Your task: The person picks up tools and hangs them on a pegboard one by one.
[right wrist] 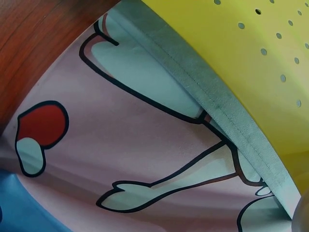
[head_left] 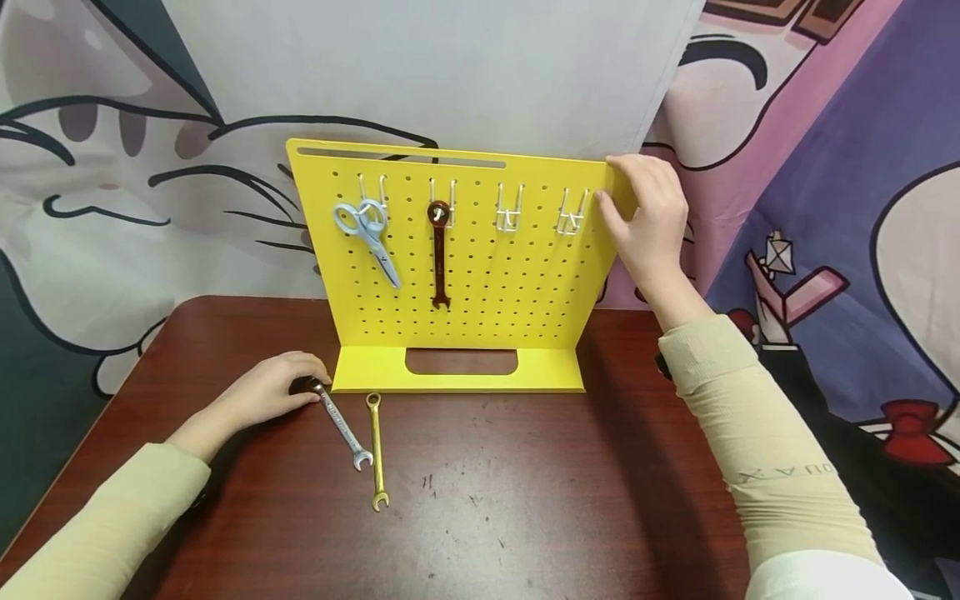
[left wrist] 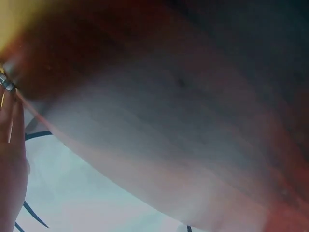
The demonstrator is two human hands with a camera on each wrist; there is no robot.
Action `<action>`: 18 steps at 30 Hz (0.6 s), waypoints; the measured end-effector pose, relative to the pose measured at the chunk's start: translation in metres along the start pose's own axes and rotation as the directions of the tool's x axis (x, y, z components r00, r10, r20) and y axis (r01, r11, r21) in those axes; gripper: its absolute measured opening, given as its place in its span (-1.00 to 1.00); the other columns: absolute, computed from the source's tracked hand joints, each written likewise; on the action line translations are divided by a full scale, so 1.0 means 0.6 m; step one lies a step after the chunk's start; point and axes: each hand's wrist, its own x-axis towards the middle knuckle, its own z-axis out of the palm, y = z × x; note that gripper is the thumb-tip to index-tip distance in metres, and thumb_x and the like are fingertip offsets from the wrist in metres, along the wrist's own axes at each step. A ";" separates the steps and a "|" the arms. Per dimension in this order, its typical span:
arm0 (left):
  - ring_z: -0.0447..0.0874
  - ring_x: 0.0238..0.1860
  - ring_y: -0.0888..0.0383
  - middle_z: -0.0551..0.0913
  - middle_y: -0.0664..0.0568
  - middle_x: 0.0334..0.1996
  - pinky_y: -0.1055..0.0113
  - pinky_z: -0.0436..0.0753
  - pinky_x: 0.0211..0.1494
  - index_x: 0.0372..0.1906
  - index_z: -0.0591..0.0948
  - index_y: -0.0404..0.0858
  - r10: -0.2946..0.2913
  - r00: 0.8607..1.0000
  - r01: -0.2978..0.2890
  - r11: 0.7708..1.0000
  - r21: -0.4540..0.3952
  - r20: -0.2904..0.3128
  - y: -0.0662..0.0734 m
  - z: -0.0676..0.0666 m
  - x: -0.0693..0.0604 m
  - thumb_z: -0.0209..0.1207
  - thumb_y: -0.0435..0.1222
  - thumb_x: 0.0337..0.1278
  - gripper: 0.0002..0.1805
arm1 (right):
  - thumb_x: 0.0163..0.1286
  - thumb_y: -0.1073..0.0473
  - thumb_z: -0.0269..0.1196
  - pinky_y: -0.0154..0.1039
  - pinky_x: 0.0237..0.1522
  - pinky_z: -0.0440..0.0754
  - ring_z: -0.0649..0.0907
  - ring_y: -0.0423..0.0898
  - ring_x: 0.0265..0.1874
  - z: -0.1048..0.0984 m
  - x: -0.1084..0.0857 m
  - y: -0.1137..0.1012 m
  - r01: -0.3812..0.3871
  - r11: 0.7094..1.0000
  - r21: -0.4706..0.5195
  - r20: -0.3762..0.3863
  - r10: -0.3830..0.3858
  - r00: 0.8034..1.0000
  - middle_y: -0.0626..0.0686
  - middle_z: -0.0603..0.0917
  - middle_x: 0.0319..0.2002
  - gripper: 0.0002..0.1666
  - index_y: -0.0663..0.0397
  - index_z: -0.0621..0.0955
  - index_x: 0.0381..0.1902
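My left hand pinches the ring end of a silver combination wrench at the table's left, its open end pointing down and right. Beside it lies a golden wrench, just in front of the yellow pegboard. With thumb and fingers, my right hand grips the board's upper right edge. Light blue scissors and a dark red-brown wrench hang from its left hooks. In the left wrist view, fingers and a bit of the silver wrench show at the left edge.
Two white hooks on the board's right half carry nothing. The pegboard's base rests on the reddish-brown table. Printed cartoon cloth hangs behind, with a plain white panel at the back.
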 end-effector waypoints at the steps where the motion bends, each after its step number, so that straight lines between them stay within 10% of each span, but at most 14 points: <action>1: 0.72 -0.03 0.00 0.78 0.05 -0.11 -0.06 0.74 0.09 -0.17 0.81 -0.15 0.019 1.000 -0.019 1.000 0.011 -0.004 -0.001 0.000 -0.002 0.55 -0.46 0.02 -0.73 | 0.41 0.23 0.40 -0.08 0.47 0.49 0.66 0.16 0.26 0.001 0.000 -0.001 0.000 1.000 0.001 0.002 0.000 1.000 0.19 0.79 0.12 -0.64 0.15 0.75 0.15; 11: 0.67 -0.15 0.19 0.73 0.18 -0.19 0.19 0.72 -0.08 -0.28 0.78 -0.08 0.214 0.973 -0.203 0.973 0.112 -0.091 -0.007 -0.005 -0.029 0.60 -0.46 -0.14 -0.68 | 0.40 0.24 0.41 -0.09 0.48 0.49 0.66 0.15 0.25 0.002 0.001 -0.004 -0.010 1.000 0.000 -0.002 0.010 1.000 0.18 0.80 0.11 -0.63 0.14 0.75 0.14; 18: 0.61 -0.16 0.25 0.68 0.27 -0.20 0.43 0.57 -0.02 -0.30 0.71 -0.01 0.245 0.967 -0.236 0.966 0.109 -0.075 -0.010 -0.014 -0.045 0.59 -0.44 -0.14 -0.65 | 0.41 0.23 0.41 -0.09 0.48 0.48 0.66 0.15 0.26 0.001 0.000 -0.002 -0.009 1.000 0.002 -0.004 0.009 1.000 0.18 0.80 0.11 -0.64 0.15 0.75 0.14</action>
